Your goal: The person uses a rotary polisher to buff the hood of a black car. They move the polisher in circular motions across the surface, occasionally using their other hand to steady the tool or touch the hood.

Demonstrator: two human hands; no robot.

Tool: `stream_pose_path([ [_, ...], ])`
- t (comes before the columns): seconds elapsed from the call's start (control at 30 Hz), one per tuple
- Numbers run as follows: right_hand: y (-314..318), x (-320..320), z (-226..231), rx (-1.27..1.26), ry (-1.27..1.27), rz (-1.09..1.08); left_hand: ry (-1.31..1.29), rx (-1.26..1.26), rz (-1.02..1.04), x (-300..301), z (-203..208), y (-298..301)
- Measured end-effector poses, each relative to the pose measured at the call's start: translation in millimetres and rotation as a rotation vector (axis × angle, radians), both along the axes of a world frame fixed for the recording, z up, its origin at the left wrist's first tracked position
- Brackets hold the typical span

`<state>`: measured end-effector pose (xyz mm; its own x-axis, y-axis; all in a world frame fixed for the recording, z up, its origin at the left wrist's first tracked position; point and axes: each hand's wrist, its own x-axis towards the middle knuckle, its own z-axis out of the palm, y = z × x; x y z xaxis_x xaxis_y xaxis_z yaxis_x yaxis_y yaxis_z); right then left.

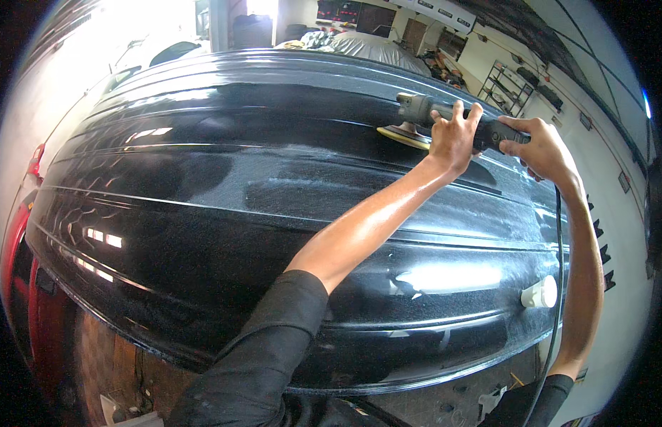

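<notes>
A black power polisher sits over the far right part of a large, glossy black ridged panel that curves like a vehicle roof. Its yellow-edged pad is tilted against the surface. My left hand grips the tool's body just behind the head, some fingers lifted. Round the rear grip of the polisher closes my right hand. A black power cord runs from there down along my right forearm. Hazy grey smears cover the middle of the panel.
A white cup-like container lies at the panel's right edge. Beyond the far edge stand a vehicle under a grey cover and a shelf rack. Part of a red vehicle borders the left side. A pale wall rises at right.
</notes>
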<state>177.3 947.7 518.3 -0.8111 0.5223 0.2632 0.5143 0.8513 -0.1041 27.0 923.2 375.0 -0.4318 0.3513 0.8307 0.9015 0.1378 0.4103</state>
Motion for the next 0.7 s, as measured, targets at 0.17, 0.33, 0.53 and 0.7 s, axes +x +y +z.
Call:
stream_pose_path([
  [0.17,2.9,-27.2,-7.9,-0.022,0.003,0.125,0.055,-0.104,0.124,-24.2,3.3,-36.5],
  [0.33,-12.0,-65.3,-13.8,-0.093,0.025,0.231,0.08,-0.201,0.179,-66.4,8.6,-79.8],
  [0.53,-24.1,-120.0,-26.4,-0.05,0.074,0.406,0.212,-0.234,0.282,-109.9,8.2,-132.2],
  [0.7,-41.2,-139.4,-23.0,-0.077,0.014,0.433,0.241,-0.215,0.344,-120.7,6.1,-155.0],
])
